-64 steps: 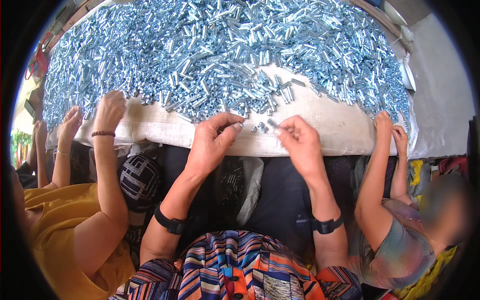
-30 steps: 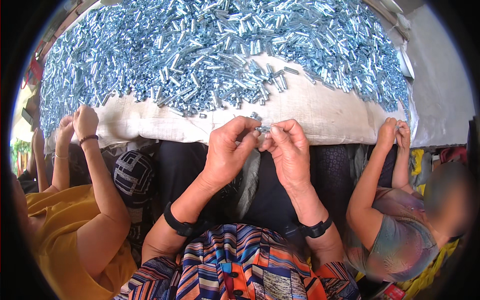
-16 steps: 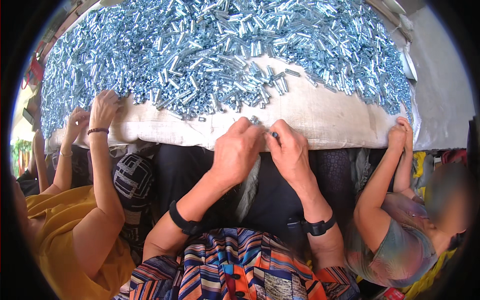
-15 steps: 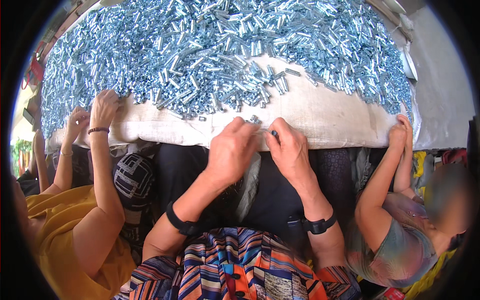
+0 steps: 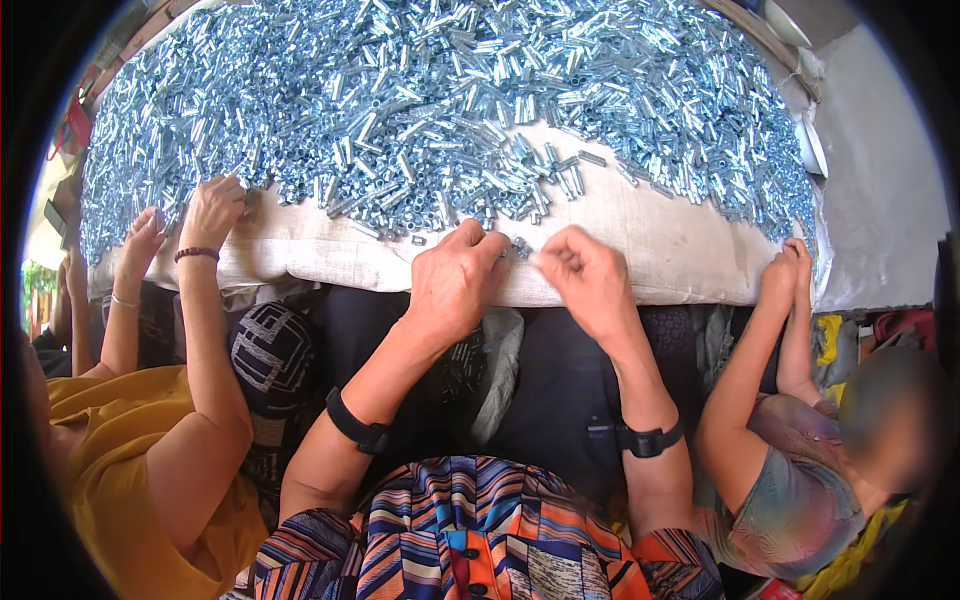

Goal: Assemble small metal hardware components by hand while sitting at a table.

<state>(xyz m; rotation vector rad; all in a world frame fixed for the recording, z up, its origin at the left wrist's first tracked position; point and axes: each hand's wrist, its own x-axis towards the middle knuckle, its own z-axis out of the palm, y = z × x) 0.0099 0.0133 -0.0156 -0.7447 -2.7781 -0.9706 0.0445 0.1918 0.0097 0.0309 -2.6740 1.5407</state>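
Observation:
A broad heap of shiny silver-blue metal tubes and sleeves [image 5: 400, 110] covers the cloth-topped table in front of me. My left hand [image 5: 452, 278] rests at the cloth's near edge with its fingers bent together; whatever they pinch is hidden. Just right of its fingertips lie a few small metal pieces [image 5: 519, 247]. Across a narrow gap, my right hand [image 5: 592, 280] is held over the pale cloth [image 5: 680, 240], fingers curled in and thumb toward the left hand. Its fingertips are slightly blurred, and I cannot make out anything between them.
On the left, a person in a mustard top has a hand [image 5: 212, 215] at the heap's edge. To the right, another person's hands [image 5: 788, 275] meet at the cloth's corner. A white bowl [image 5: 812, 145] sits by the table's right side. Dark-clothed legs [image 5: 550, 390] are under the edge.
My right hand has shifted a little right, and the small tube seen between its thumb and finger no longer shows. My left hand has moved slightly left and up, its fingers less blurred.

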